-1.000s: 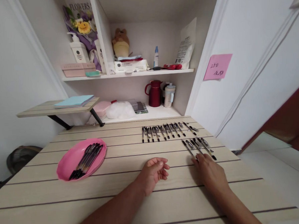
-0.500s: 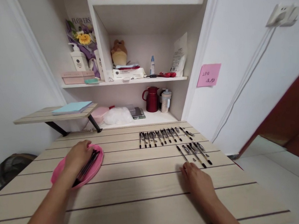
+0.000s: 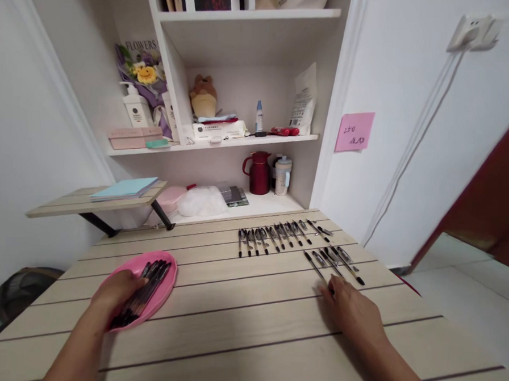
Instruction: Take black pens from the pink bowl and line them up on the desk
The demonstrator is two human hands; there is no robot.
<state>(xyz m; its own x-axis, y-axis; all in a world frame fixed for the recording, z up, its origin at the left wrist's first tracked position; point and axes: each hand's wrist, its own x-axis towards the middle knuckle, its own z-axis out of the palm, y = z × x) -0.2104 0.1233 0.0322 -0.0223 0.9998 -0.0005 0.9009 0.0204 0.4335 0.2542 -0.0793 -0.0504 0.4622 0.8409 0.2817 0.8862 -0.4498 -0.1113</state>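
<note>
A pink plate (image 3: 172, 278) on the left of the table bears a bundle of dark pens (image 3: 153, 282). My left hand (image 3: 119, 291) rests over the plate's left side, thumb on the pens and fingers curled round them, partly hidden. To the right, my right hand (image 3: 353, 309) lies on the table with its fingers pinched at the near end of a pen (image 3: 314, 266). That pen belongs to a short row of pens and small clear pieces (image 3: 338, 260) just beyond the hand. Farther back runs a longer row of similar pens (image 3: 273, 237).
A small raised stand (image 3: 66, 200) carrying light blue paper (image 3: 124, 188) is at the table's back left. Behind the table stands a white shelf unit (image 3: 240, 141) with a red jug (image 3: 260, 174) and a cup (image 3: 282, 176). A pink note (image 3: 354, 131) sticks to the wall.
My left hand has drawn back toward the near left of the plate, uncovering more pens. My right hand has shifted slightly right along the short row. The view has tilted a little.
</note>
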